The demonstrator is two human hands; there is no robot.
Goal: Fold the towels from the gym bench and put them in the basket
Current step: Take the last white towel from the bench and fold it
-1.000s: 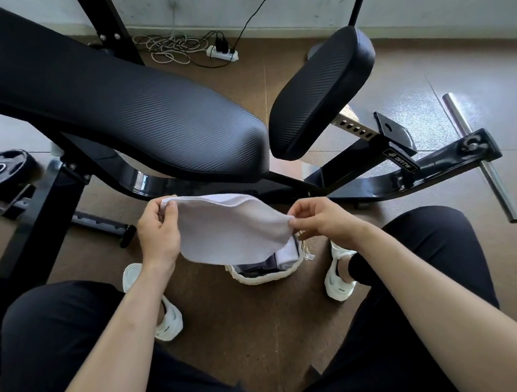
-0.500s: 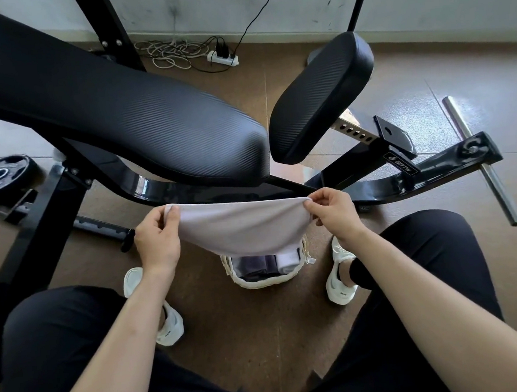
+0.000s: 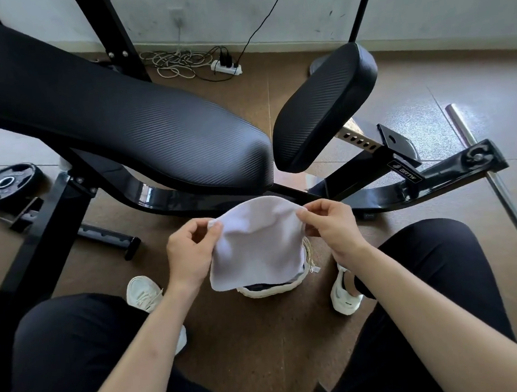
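Head view. Noted between the knees: left hand (image 3: 190, 253), thumb and curled fingers pinching the upper left corner of a soft white cloth towel (image 3: 255, 243). Right hand (image 3: 329, 223) likewise pinching the upper right corner, wrist bent inward. Towel held in the air, hanging slack above a cream woven rope basket (image 3: 272, 289) on the brown floor and hiding most of it. Beyond: long black padded gym bench backrest (image 3: 116, 114), short black seat pad (image 3: 324, 107). Far left, black weight plate (image 3: 6, 183); right, steel bar (image 3: 488, 170).
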